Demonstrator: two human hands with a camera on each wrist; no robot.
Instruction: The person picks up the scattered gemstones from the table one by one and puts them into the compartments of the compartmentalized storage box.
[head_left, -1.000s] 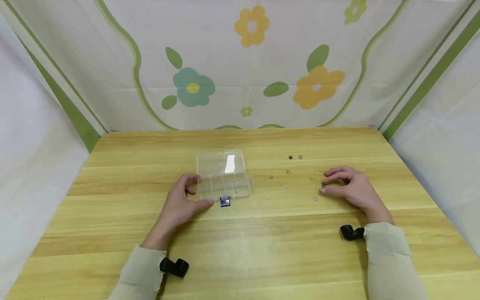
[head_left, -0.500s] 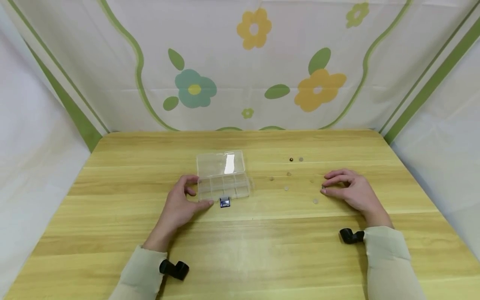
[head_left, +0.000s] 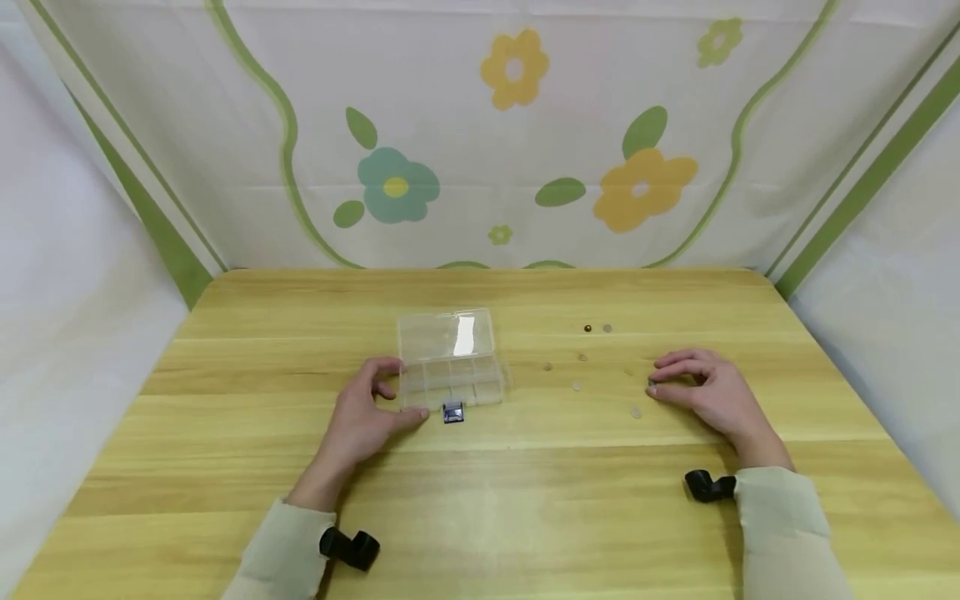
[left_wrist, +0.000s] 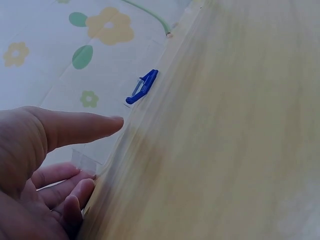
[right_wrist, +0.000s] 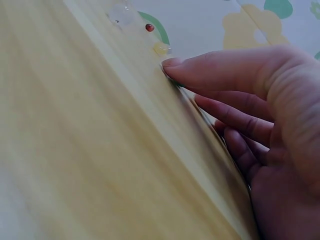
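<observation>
A clear plastic compartment box (head_left: 452, 383) stands with its lid (head_left: 431, 335) raised and a blue latch (head_left: 453, 412) at the front. My left hand (head_left: 366, 412) holds the box's left end, thumb along the front edge and fingers at the side. The latch (left_wrist: 143, 87) also shows beyond the thumb in the left wrist view. At the right, my right hand (head_left: 708, 392) pinches a small dark bead (head_left: 651, 382) low over the table, between thumb and fingertips. The thumb mostly covers this dark green bead (right_wrist: 176, 84) in the right wrist view.
Several small beads lie scattered between box and right hand, including a dark shiny one (head_left: 588, 328), a greyish one (head_left: 607, 328) and a clear one (head_left: 636, 412). A yellow bead (right_wrist: 161, 48) lies near the right thumb. A flowered cloth (head_left: 465, 125) closes off the wooden table's (head_left: 495, 517) back.
The head view has tilted up slightly, so everything sits a little lower in it. Both hands stay almost in place; the right fingertips shift slightly around the dark bead.
</observation>
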